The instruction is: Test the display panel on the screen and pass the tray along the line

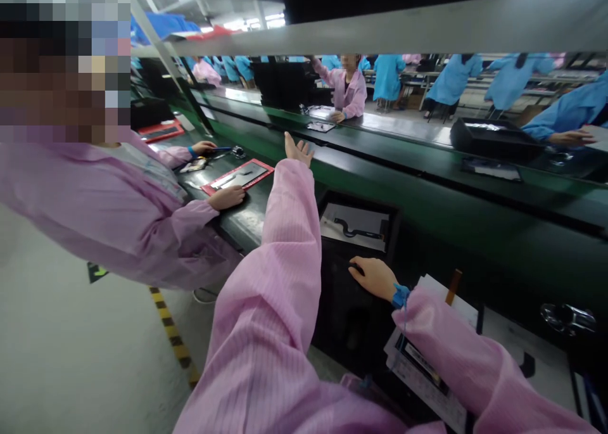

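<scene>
Pretty baggy pink fabric sleeve (pixel 266 294), faintly pinstriped, at 7 o'clock, matching right sleeve (pixel 456 345) at 4 o'clock, plus a bright blue wristband (pixel 400 295) with a thin blue cord (pixel 405 323).

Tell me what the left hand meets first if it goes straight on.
Probably the long black rail just beyond the left hand, though depth is unclear and the hand may be high enough to clear it.

- Here's the tray (pixel 361 200), black, lying flat just beyond the right hand (pixel 374 277).
- Inside it, there's the panel (pixel 363 219), pale and flat.
- And across that panel runs the strip (pixel 350 234), black, curving at its left end.
</scene>
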`<state>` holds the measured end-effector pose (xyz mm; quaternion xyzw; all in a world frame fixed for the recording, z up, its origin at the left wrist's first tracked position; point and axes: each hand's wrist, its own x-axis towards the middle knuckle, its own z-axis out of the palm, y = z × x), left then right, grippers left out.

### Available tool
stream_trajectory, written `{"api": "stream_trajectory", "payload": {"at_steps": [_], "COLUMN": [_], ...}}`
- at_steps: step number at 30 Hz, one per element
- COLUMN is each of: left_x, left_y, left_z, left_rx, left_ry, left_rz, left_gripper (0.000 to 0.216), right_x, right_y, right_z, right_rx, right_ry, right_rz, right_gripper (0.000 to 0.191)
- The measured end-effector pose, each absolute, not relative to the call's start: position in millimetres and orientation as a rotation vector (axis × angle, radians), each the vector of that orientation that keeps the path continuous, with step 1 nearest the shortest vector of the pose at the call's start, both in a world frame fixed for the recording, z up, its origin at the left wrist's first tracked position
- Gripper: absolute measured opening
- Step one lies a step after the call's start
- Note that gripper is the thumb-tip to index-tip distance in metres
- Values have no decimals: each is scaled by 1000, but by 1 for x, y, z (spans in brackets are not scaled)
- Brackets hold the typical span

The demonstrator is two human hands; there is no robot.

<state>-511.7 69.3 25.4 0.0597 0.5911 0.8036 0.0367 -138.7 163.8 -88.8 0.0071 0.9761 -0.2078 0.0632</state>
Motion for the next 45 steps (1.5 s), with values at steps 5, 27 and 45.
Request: {"api": "stream_trajectory", "payload": {"at_steps": [5,27,45], "left_x": [-493,-518,-551], "left_y": [104,127,168], "left_z": [36,-43,-70], "left_rx": [-11,-477,-431], "left_ry": [1377,1501,1463], "left_rz": [2541,2377,2334], "left_gripper": [74,57,61], "right_x": [-138,-133,-131], "right_y": [162,158,155], "right_z": [-88,-84,-80], "right_rx": [25,45,73], "right_ry": [2956,2930,2868], "right_rz": [-621,-640,-641], "right_gripper": [33,31,33]}}
